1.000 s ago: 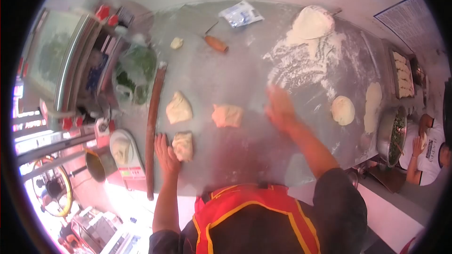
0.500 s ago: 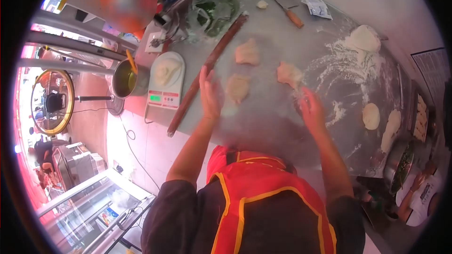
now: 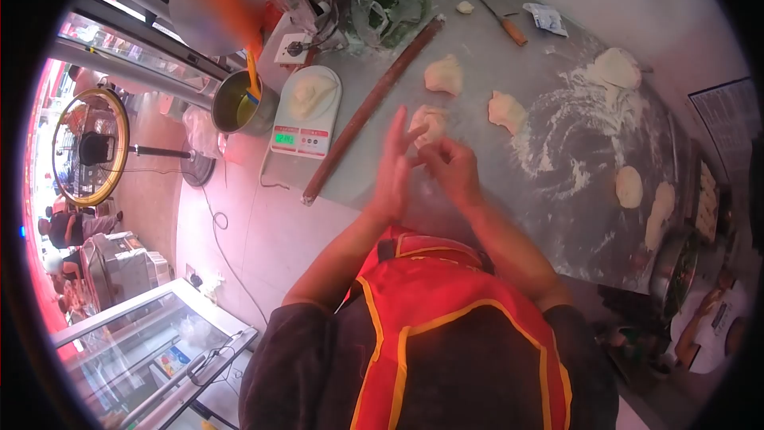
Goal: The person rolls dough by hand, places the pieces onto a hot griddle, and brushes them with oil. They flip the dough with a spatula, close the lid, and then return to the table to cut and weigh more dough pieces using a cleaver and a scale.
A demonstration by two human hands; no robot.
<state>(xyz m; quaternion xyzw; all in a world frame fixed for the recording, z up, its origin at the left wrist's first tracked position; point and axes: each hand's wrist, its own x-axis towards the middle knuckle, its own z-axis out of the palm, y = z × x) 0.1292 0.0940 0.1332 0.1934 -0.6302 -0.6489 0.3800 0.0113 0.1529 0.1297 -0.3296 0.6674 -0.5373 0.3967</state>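
Note:
My left hand is raised over the near side of the metal table, its fingers stretched out. Close beside it is my right hand, fingertips drawn together and almost touching the left hand's fingers. Whatever lies between those fingertips, if anything, is too small to make out. Just beyond both hands sits a lump of dough, partly covered by them. Farther back lies a second dough piece, and to the right a third dough piece rests at the edge of the scattered flour.
A long rolling pin lies left of my hands. Past it stand a scale holding dough and a metal pot. A knife, a plastic bag and a larger dough mound are farther back. Another person's sleeve shows lower right.
My right hand has moved left from beside the right-hand dough piece to meet my left hand, and its fingers have closed. The view has shifted slightly.

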